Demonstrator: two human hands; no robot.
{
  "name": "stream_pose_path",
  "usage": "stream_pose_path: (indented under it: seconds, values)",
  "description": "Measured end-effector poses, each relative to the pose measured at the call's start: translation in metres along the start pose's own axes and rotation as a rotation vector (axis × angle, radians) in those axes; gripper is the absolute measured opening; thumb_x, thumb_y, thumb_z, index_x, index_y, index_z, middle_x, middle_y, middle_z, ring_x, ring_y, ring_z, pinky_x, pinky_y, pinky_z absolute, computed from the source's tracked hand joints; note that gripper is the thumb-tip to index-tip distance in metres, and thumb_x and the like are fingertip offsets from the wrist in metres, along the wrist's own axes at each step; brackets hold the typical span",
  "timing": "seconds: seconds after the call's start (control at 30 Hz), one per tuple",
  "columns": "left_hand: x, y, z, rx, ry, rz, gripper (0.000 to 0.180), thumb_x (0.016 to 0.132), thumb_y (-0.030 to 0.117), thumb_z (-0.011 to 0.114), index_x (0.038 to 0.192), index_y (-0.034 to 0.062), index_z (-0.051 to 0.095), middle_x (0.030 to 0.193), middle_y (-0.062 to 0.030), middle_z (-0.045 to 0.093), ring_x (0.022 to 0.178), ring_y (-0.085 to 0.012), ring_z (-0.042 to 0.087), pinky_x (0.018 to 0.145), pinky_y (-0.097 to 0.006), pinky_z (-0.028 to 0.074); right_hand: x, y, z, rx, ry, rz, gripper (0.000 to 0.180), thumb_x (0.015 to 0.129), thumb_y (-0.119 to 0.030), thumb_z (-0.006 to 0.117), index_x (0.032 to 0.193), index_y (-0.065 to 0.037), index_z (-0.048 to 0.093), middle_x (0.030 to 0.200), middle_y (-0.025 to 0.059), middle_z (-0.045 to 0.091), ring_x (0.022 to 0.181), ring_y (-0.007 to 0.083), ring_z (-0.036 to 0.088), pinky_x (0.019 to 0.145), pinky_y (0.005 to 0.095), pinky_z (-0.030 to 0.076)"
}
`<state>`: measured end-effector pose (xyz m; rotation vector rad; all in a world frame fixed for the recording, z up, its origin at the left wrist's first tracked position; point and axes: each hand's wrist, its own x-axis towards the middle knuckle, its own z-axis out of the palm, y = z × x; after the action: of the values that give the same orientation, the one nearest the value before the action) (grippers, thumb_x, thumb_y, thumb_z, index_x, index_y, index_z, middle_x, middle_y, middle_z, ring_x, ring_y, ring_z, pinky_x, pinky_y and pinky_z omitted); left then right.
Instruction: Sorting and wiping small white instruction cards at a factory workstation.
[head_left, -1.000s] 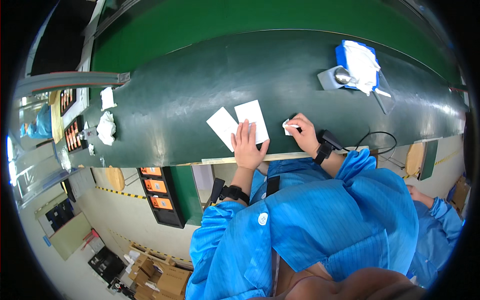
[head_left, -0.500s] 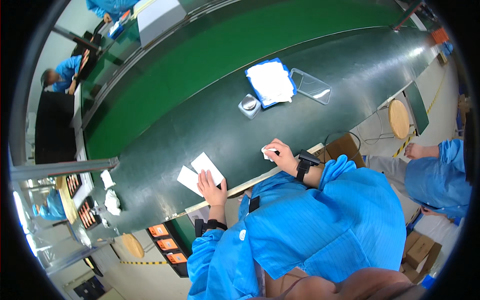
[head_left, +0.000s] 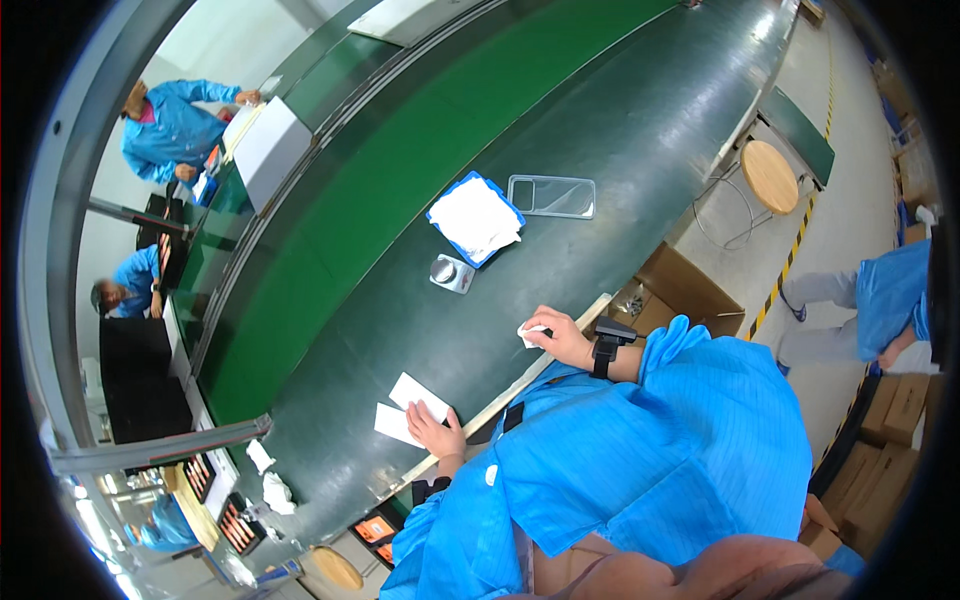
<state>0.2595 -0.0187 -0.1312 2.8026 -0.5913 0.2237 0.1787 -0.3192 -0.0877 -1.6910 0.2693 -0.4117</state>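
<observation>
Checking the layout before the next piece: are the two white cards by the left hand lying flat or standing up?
Flat. Both white cards lie face-up on the dark belt, side by side, the left hand resting on their near edge.

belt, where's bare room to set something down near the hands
Bare belt lies between the right hand and the clear tray, and between the white cards under the left hand and the small metal dish. It is crowded around the dish and the blue tray.

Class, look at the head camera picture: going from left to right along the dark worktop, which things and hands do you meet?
Crumpled white wipes → two white cards under the left hand → right hand holding a small white piece → clear plastic tray.
</observation>
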Motion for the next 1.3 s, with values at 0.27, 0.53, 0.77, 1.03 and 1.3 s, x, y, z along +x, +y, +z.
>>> stream_pose_path:
  seconds: [0.27,0.53,0.77,1.03,1.3]
  values:
    - [-0.002,-0.006,0.005,-0.040,0.067,0.020,0.062,0.068,0.022,0.064,0.119,0.0007,0.036,0.126,-0.0181,0.033,0.118,-0.0352,0.028,0.095,-0.046,0.022,-0.007,-0.011,0.026,-0.015,0.104,0.044,0.012,0.078,-0.011,0.057,0.086,-0.003,0.058,0.082,0.0078,0.051,0.074,0.0186,0.055,0.065,0.0267,0.044]
    - [0.003,-0.022,0.000,-0.217,-0.030,0.072,0.063,0.063,0.021,0.067,0.116,0.0026,0.039,0.123,-0.0173,0.035,0.117,-0.0351,0.028,0.096,-0.046,0.022,-0.009,0.002,0.063,0.142,0.250,0.242,0.016,0.078,-0.013,0.057,0.089,-0.001,0.057,0.084,0.0069,0.054,0.075,0.0146,0.056,0.065,0.0264,0.045]
    - [0.009,-0.041,-0.007,-0.258,-0.084,0.172,0.066,0.062,0.016,0.068,0.118,0.0024,0.037,0.123,-0.0200,0.032,0.115,-0.0357,0.029,0.096,-0.045,0.024,0.041,-0.008,0.056,0.263,0.537,0.244,0.021,0.078,-0.015,0.057,0.093,-0.001,0.056,0.078,0.0075,0.059,0.067,0.0128,0.056,0.058,0.0253,0.045]
    - [0.024,-0.074,-0.011,-0.427,-0.066,-0.027,0.066,0.065,0.018,0.067,0.121,0.0019,0.034,0.127,-0.0209,0.029,0.115,-0.0372,0.030,0.095,-0.045,0.026,0.012,0.016,0.075,0.285,0.488,0.387,0.019,0.077,-0.014,0.058,0.091,-0.001,0.057,0.080,0.0077,0.060,0.069,0.0137,0.057,0.060,0.0262,0.045]
    - [0.032,-0.066,-0.017,-0.415,-0.150,-0.212,0.081,0.061,0.024,0.074,0.124,0.0009,0.028,0.117,-0.0222,0.033,0.110,-0.0375,0.033,0.091,-0.043,0.031,0.068,0.001,0.058,0.254,0.664,0.236,0.017,0.078,-0.010,0.056,0.092,-0.001,0.056,0.076,0.0070,0.060,0.066,0.0120,0.056,0.058,0.0245,0.044]
